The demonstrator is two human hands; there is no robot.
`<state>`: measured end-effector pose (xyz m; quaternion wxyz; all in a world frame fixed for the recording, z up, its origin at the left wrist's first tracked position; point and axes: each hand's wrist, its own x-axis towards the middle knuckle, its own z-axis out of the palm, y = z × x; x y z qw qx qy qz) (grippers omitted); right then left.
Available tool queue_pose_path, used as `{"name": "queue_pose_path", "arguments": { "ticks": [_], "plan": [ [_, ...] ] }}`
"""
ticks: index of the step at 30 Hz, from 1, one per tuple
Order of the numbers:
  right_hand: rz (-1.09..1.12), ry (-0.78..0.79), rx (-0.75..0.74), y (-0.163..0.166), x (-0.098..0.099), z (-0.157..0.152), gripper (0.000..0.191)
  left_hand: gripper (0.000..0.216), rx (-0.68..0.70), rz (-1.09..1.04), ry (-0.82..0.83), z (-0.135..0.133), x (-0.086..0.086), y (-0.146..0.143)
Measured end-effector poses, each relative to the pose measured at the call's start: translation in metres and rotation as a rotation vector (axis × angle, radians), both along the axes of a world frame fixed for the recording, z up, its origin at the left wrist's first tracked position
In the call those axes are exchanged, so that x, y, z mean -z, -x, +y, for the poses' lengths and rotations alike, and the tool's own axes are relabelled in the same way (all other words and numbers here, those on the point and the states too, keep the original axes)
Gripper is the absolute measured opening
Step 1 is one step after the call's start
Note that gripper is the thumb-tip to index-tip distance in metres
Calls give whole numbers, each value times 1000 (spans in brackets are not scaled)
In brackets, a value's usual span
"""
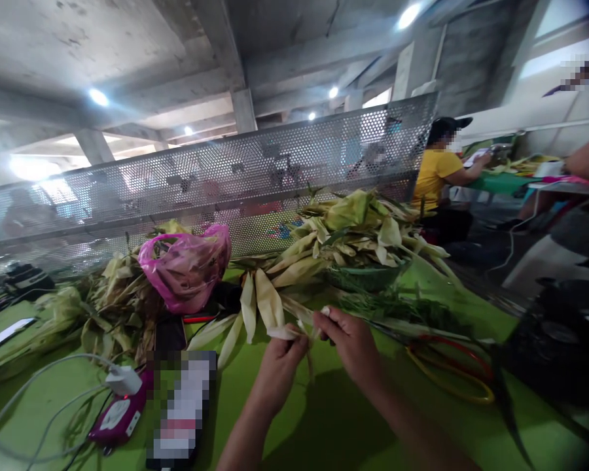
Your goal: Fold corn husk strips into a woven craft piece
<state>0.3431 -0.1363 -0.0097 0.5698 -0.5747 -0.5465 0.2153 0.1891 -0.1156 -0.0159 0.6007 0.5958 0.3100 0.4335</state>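
Over the green tabletop (235,405), my left hand (281,367) pinches a pale strip of corn husk (281,332) between thumb and fingers. A short way to its right, my right hand (349,340) is closed, with a small pale bit of husk showing at its fingertips. Thin husk shreds hang between the two hands. Just beyond them, long cream husk leaves (269,297) spread out from a big heap of corn husks (358,229) piled over a dark green basin (368,278). Whether the right hand's piece joins the left one is too blurred to tell.
A pink plastic bag (186,268) stands left of the heap, beside more dried husks (118,294). Nearer lie a phone (184,412) and a purple power strip (120,415) with cables. Coloured loops (451,373) lie right. A perforated metal partition (255,176) runs behind; a person in yellow (436,170) sits beyond.
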Motion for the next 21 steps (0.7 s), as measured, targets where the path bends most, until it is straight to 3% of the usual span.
{"name": "queue_pose_path", "arguments": {
  "ticks": [3,9,11,15,16,21],
  "plan": [
    [153,45,5,-3,2,3,42,33,42,18,33,-5,-4,-2],
    [355,130,-78,-8,12,11,43,36,-43,-26,38,-6,-2,-4],
    [324,125,-84,-11,11,11,40,39,-57,-35,58,-3,1,-4],
    [27,-115,153,-13,2,2,47,39,-116,-22,22,3,4,-4],
    [-31,-128,140,-12,-1,0,44,38,-123,-24,-1,4,4,-4],
    [-10,24,-260,3,-3,-3,15,34,-143,-70,-17,3,1,-2]
  ]
}}
